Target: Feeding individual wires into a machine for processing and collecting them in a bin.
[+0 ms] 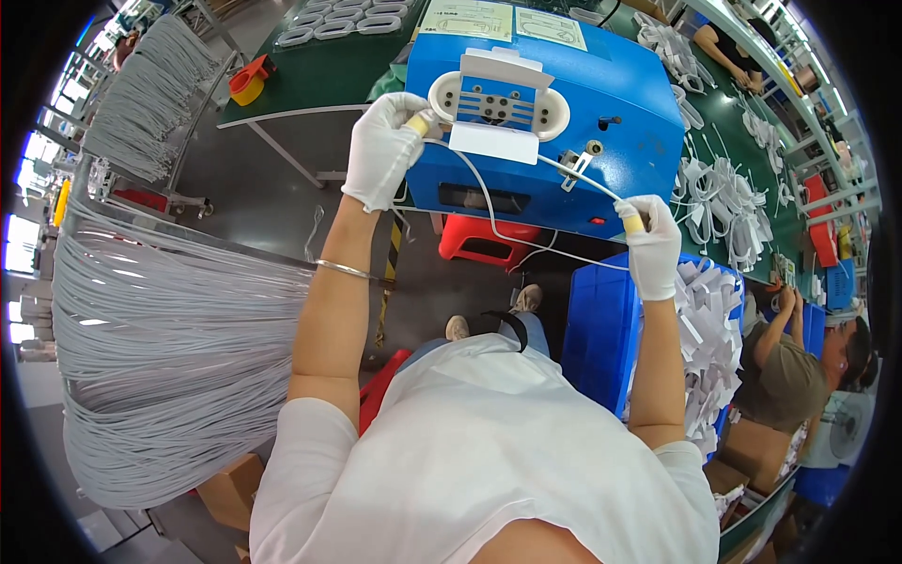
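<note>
Currently, the gloved left hand [387, 148], at eleven o'clock, is curling its fingers against the white oval former [556, 115]; whether they are gripping anything, I cannot tell. Toward three, the gloved right hand [650, 246] is pinching the white cord [590, 182], which is crossing the blue machine [620, 99] at one. Beyond, white coils [295, 38] are lying on a green table [315, 85] at eleven.

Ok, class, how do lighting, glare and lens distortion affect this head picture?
Head view: black corners and bowed edges on the blue machine show fisheye distortion; head view: windows at far left wash out to white, and glare streaks the grey cables; head view: the white cable reads fairly clearly, while background near the rim looks softer.
</note>
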`<state>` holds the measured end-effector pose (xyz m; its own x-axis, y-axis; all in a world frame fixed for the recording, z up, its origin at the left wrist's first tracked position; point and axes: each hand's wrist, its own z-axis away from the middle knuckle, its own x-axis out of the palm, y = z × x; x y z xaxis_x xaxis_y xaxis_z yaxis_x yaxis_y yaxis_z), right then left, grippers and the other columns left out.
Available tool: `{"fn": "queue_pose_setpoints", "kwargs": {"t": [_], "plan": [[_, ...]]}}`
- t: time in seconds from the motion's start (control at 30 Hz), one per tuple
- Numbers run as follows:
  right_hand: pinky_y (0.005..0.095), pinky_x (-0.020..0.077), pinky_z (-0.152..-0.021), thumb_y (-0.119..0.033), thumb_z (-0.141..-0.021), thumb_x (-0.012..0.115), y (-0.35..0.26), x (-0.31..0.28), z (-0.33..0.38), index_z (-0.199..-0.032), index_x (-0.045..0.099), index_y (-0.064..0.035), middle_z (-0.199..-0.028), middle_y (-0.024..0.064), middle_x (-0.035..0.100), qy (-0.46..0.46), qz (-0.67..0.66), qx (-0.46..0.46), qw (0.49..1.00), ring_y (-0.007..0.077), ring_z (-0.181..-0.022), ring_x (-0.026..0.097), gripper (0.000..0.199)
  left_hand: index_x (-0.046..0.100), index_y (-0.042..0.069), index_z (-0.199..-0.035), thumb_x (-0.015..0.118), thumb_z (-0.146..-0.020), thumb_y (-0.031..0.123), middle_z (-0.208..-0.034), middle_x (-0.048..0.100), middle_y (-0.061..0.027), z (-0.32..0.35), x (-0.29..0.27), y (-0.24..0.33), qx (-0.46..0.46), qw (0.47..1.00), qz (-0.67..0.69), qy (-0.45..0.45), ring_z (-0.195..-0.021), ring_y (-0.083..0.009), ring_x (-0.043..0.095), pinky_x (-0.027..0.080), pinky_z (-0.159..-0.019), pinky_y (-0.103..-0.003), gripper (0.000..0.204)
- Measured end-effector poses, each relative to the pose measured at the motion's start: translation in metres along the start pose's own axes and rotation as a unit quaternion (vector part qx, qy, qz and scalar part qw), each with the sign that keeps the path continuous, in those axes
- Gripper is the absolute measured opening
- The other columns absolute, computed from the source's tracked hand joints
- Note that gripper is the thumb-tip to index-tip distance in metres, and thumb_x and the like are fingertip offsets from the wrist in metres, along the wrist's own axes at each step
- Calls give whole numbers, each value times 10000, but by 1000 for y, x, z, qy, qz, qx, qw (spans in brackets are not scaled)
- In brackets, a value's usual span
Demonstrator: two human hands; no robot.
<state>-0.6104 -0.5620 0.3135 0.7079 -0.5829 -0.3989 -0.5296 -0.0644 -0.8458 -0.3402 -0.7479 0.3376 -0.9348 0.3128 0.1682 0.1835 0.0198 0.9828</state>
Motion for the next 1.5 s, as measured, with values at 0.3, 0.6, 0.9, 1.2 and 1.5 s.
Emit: {"fn": "queue_pose_setpoints", "kwargs": {"t": [0.3,0.6,0.9,1.2,1.5], "plan": [[224,418,-629,-60,-886,647,5,-9,-15,-884,664,-26,-800,30,625,-26,62,9,998,81,-696,528,38,600,-2,-936,640,-900,40,-802,675,-67,0,7,-9,33,994,-92,42,-642,-63,585,469,-566,-212,68],[215,425,-645,-102,-883,656,5,-71,-74,-898,691,-12,-794,20,659,-35,142,-40,988,63,-708,546,98,591,8,-925,670,-873,45,-799,674,-64,2,9,-18,143,973,-172,52,-714,-78,624,489,-668,-222,102],[205,394,-600,-177,-902,653,34,-54,-109,-885,708,-33,-786,-16,652,-64,96,-11,993,42,-665,501,155,509,29,-1342,631,-921,147,-717,639,-24,53,-11,-17,25,972,-196,129,-626,-44,540,434,-573,-198,454],[202,411,-661,-148,-894,661,25,-77,-81,-894,703,-14,-777,-9,645,-51,84,-2,995,50,-712,528,140,560,47,-1294,601,-938,127,-676,581,12,107,-37,-25,-85,983,-144,70,-547,-7,440,339,-483,-175,367],[191,261,-444,-255,-906,673,38,-105,-63,-821,694,-71,-621,-87,498,-21,104,50,993,-14,-497,378,204,656,21,-1064,584,-932,97,-877,664,-78,124,10,-52,-206,938,-198,-198,-728,-112,626,512,-685,-260,169]]}}
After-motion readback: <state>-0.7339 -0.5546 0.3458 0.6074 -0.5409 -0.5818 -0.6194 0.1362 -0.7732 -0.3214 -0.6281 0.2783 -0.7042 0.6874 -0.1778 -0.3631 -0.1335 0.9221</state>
